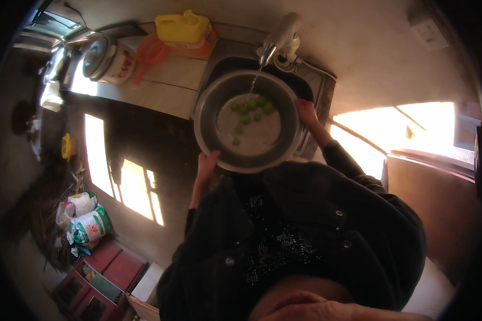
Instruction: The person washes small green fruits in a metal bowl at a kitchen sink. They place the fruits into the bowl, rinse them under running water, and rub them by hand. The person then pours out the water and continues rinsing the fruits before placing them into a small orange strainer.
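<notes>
A wide metal basin [287, 140] sits tilted over the sink [215, 66], covering much of it. Several small round green fruits or vegetables [245, 119] lie inside, mostly towards the tap side. From the metal tap [267, 54], water runs down into the basin. My left hand [207, 165] grips the basin's rim at the lower left, thumb over the edge. On the right side of the rim, my right hand [306, 111] has hold of the basin; its fingers are partly hidden behind the wall.
On the tiled counter [172, 74] left of the sink stand a yellow jug [182, 29], an orange-red plastic ladle or strainer [150, 50] and a lidded floral container [118, 64]. A white cable [321, 71] runs beside the tap. Sacks [90, 226] lie on the floor at lower left.
</notes>
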`<state>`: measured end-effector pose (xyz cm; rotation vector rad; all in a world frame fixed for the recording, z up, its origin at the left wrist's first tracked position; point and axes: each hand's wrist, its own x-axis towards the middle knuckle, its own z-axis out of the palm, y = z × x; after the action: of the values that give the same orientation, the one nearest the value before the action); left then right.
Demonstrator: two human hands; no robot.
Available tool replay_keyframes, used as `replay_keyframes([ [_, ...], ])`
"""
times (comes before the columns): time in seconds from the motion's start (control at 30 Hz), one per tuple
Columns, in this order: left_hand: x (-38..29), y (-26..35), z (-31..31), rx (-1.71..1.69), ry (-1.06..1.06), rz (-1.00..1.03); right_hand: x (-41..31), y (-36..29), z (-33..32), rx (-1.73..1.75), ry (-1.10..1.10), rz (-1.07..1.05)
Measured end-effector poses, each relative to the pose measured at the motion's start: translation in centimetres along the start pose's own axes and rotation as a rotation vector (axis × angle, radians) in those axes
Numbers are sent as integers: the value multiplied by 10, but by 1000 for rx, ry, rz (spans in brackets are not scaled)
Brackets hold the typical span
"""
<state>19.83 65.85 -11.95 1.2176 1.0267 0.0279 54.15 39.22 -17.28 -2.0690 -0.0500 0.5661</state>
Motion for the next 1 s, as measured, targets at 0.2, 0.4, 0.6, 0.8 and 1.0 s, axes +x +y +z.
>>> replay_keyframes([
  [0.2, 25, 22, -22, -66, -72, 55, -11, -29, 18, 97, 47, -34],
  [0.4, 61, 53, -81, -38, -151, 18, -15, -61, 69, 143, 46, 14],
  [0.6, 90, 59, -142, -39, -139, 96, -22, -87, 129, 73, 120, 82],
  [0.8, 134, 57, -205, 122, -99, 140, -38, -112, 187, 83, 136, 29],
  [1.0, 165, 67, -233, 61, -111, 100, -31, -140, 220, -180, 238, -237],
])
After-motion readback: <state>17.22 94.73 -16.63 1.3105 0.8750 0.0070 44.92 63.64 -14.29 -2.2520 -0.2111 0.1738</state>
